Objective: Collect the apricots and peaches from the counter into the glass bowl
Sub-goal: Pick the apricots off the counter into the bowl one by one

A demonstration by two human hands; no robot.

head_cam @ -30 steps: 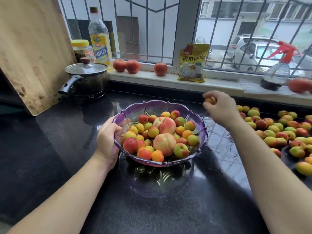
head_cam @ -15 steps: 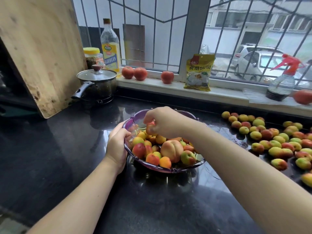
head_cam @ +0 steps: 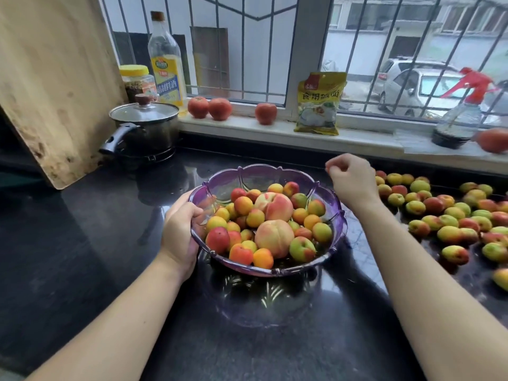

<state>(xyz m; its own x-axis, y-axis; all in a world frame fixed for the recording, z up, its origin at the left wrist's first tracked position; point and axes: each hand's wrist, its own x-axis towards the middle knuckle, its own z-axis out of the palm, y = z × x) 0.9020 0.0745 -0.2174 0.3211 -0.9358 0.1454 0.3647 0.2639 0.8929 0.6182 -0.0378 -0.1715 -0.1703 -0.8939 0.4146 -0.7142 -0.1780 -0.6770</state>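
Observation:
The purple glass bowl (head_cam: 275,174) stands on the black counter, filled with several apricots (head_cam: 255,218) and two peaches (head_cam: 274,237). My left hand (head_cam: 180,232) grips the bowl's left rim, thumb over the edge. My right hand (head_cam: 353,181) hovers just beyond the bowl's far right rim with its fingers curled, and I see no fruit in it. Several loose apricots (head_cam: 450,215) lie spread over the counter to the right of that hand.
A lidded pot (head_cam: 144,125) and a wooden cutting board (head_cam: 55,86) stand at the back left. On the windowsill are an oil bottle (head_cam: 165,64), a jar (head_cam: 136,81), three red fruits (head_cam: 220,108), a yellow packet (head_cam: 319,105) and a spray bottle (head_cam: 461,116).
My right hand carried an apricot from the right into the bowl, let it go there, and has swung back out to the right. My left hand stayed on the rim.

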